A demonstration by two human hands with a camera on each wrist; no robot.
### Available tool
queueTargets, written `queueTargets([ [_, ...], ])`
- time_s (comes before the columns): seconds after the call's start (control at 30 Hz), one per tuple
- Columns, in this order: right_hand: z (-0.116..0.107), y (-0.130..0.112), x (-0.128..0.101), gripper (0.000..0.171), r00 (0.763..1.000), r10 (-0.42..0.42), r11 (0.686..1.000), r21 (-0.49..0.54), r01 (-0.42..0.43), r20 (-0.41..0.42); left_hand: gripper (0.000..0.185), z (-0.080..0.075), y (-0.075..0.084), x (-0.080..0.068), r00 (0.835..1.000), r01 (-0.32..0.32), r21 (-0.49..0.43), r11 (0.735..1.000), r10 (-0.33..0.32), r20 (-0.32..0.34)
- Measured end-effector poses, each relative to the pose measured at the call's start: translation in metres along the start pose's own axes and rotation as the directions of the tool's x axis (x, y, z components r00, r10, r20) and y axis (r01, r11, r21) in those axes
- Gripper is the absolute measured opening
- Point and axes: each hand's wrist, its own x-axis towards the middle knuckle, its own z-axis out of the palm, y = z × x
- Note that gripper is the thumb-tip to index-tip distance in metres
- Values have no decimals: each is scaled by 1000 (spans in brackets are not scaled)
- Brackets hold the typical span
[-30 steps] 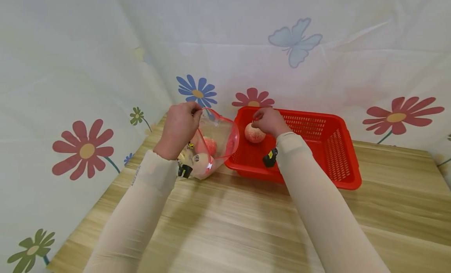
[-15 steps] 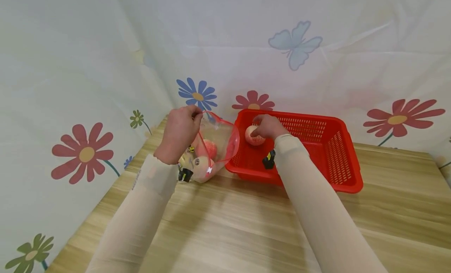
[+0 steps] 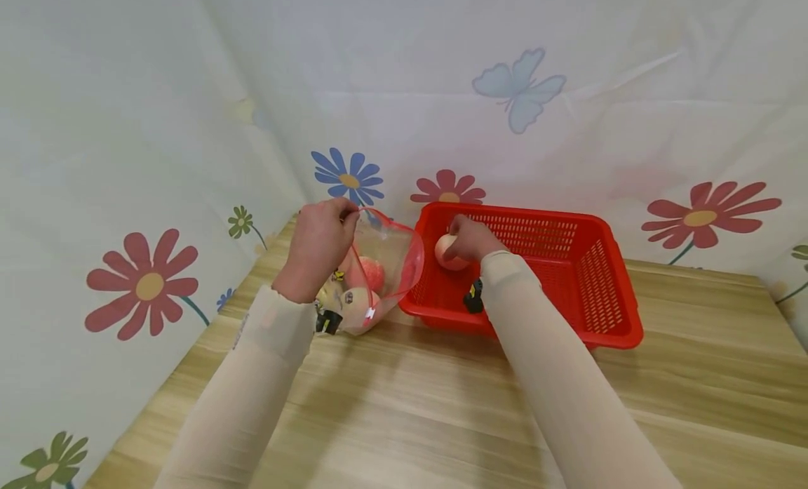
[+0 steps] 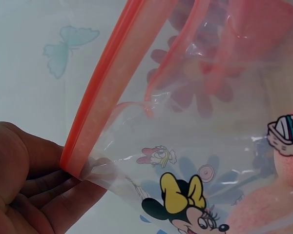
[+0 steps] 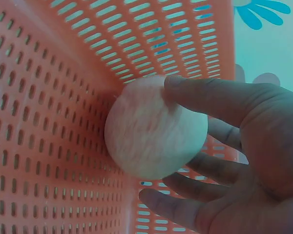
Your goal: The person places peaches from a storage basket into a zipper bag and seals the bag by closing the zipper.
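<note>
My left hand (image 3: 318, 247) pinches the upper corner of a clear zip bag (image 4: 122, 131) with a red zip edge and cartoon prints. The bag's mouth gapes toward the red basket, and pinkish peaches (image 3: 371, 273) lie inside it. My right hand (image 3: 473, 238) reaches into the left end of the red plastic basket (image 3: 618, 292). There it grips a pale pink, round peach (image 5: 154, 129), thumb on one side and fingers round the other. In the right wrist view the peach is close to the slotted basket walls.
Both stand on a wood-grain table (image 3: 404, 405), the bag left of the basket and close to its rim. Behind them hangs a white sheet (image 3: 391, 68) printed with flowers and a butterfly. Small black devices (image 3: 328, 322) sit at both wrists.
My right hand has come down from above the peach, and its fingers have closed round it. The left hand still holds the bag's corner. The head view has shifted slightly.
</note>
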Motion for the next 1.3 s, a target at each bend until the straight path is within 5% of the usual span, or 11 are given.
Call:
queueTargets([
  [0.73, -5, 1, -10, 69, 992, -26, 980, -193, 51, 127, 19, 0, 0, -3, 1000, -7, -9, 1000, 7, -2],
  [1.3, -23, -21, -43, 64, 989, -107, 961, -244, 130, 103, 18, 1, -1, -5, 1000, -9, -17, 1000, 9, -23],
])
